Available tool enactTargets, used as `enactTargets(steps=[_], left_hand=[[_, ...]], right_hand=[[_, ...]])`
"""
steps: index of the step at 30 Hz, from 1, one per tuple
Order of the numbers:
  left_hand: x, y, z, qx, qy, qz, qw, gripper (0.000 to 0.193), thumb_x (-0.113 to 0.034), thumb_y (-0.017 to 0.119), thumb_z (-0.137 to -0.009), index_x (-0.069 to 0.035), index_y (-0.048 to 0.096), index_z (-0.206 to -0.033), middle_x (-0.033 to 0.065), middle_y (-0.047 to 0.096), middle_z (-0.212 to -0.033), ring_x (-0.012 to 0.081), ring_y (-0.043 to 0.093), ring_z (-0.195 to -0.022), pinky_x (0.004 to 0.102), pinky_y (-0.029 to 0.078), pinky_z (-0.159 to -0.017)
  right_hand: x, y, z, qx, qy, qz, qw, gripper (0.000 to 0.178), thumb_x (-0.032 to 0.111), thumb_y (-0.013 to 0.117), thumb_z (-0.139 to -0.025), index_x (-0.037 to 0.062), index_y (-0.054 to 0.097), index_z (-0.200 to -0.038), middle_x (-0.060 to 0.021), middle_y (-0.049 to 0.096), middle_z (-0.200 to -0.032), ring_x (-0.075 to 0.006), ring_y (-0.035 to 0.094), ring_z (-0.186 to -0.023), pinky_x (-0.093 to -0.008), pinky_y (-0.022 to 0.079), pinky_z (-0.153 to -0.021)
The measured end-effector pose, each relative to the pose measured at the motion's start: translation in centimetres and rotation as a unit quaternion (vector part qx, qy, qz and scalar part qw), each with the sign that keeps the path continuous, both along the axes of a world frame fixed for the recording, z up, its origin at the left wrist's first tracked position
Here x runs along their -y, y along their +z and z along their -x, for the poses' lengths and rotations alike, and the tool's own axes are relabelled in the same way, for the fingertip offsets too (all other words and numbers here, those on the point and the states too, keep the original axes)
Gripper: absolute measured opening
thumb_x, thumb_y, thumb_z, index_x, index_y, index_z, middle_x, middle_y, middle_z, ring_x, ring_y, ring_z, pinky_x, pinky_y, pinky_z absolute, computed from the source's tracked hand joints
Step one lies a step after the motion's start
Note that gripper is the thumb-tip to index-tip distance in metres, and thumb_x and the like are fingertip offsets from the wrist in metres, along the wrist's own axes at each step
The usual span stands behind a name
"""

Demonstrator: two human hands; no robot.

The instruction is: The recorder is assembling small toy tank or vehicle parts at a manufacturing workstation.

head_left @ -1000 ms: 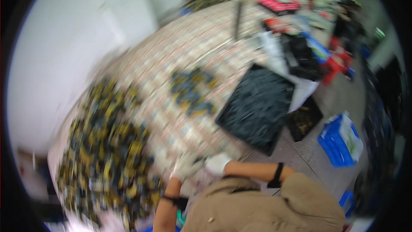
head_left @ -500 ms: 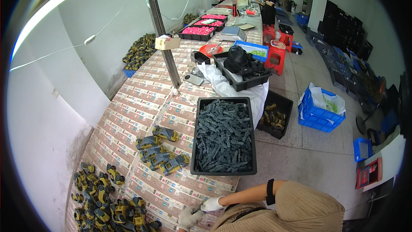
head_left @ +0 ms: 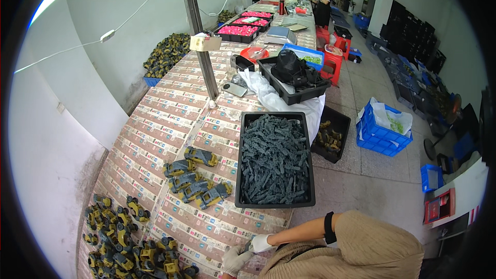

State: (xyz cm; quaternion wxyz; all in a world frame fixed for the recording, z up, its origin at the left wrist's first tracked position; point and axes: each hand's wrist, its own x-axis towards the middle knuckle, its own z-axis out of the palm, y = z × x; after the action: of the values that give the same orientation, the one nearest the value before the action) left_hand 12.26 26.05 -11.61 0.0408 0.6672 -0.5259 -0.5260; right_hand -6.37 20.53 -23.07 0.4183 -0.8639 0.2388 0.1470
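Note:
At the table's near edge, my left hand (head_left: 235,261) and my right hand (head_left: 261,243), both in white gloves, meet with fingers curled inward. A small dark grey piece (head_left: 248,247) shows between them, mostly covered by the gloves; its kind cannot be told. Ahead of my right hand stands a black tray (head_left: 313,186) heaped with dark grey, rough-textured strips (head_left: 274,160). Several yellow-and-grey toy trucks (head_left: 196,188) lie in a cluster left of the tray. A larger pile of toy vehicles (head_left: 121,245) with black wheels sits left of my left hand.
A metal post (head_left: 199,36) rises from the table beyond the trucks. Behind the tray, a black bag (head_left: 292,70) rests in another black tray (head_left: 289,101) over white sheeting. Blue crates (head_left: 385,134) and red stools (head_left: 333,64) stand on the right floor. People work far off.
The view has shifted slightly, so the tray and both hands appear a little further right. My hands stay together around the small grey piece.

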Motion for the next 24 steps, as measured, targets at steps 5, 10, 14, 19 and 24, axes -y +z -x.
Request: enactTargets(steps=[5,10,14,19,24], left_hand=[[-2.3,-2.1,-0.2,-0.054,0.051,0.033,0.997,0.060,-0.063,0.075,-0.072,-0.003,0.075,-0.078,0.0104,0.070,-0.066,0.0212,0.069,-0.068,0.0382,0.053,-0.068],[-4.6,0.0,1.5,0.172,0.205,0.305,0.914,0.060,-0.047,0.079,-0.072,-0.009,0.064,-0.116,0.0163,0.057,-0.125,0.0364,0.053,-0.117,0.0499,0.042,-0.099],[-9.6,2.7,0.7,0.217,0.232,0.281,0.905,0.048,-0.037,0.075,-0.077,-0.010,0.064,-0.114,0.0133,0.058,-0.125,0.0367,0.053,-0.117,0.0515,0.042,-0.099],[-17.2,4.4,0.7,0.263,0.362,0.259,0.856,0.029,-0.026,0.070,-0.081,-0.009,0.067,-0.105,0.0129,0.064,-0.117,0.0349,0.058,-0.110,0.0473,0.045,-0.095],[-22.0,5.8,2.6,0.347,0.421,0.264,0.795,0.026,-0.019,0.068,-0.082,-0.010,0.067,-0.106,0.0112,0.064,-0.119,0.0348,0.058,-0.111,0.0478,0.045,-0.097]], right_hand=[[-1.0,4.4,0.1,0.019,-0.016,0.012,1.000,0.035,0.035,0.054,-0.094,0.0045,0.070,-0.092,-0.0180,0.073,-0.096,-0.0413,0.069,-0.084,-0.0503,0.055,-0.074],[3.2,6.1,0.5,-0.019,-0.240,-0.108,0.964,0.037,0.027,0.038,-0.106,0.0033,0.065,-0.096,-0.0216,0.069,-0.082,-0.0356,0.068,-0.063,-0.0476,0.056,-0.058],[8.7,-0.4,-0.7,0.145,-0.375,-0.048,0.914,0.040,0.042,0.047,-0.103,0.0087,0.065,-0.092,-0.0116,0.060,-0.067,-0.0197,0.064,-0.062,-0.0347,0.051,-0.053],[13.3,2.6,-4.1,0.178,-0.573,-0.459,0.655,0.033,0.050,0.056,-0.103,0.0189,0.063,-0.094,0.0064,0.048,-0.059,-0.0066,0.040,-0.044,-0.0231,0.035,-0.042],[11.6,6.1,-2.3,0.172,-0.550,-0.615,0.538,0.032,0.045,0.063,-0.101,0.0136,0.066,-0.096,0.0078,0.056,-0.063,-0.0039,0.038,-0.040,-0.0200,0.030,-0.038]])
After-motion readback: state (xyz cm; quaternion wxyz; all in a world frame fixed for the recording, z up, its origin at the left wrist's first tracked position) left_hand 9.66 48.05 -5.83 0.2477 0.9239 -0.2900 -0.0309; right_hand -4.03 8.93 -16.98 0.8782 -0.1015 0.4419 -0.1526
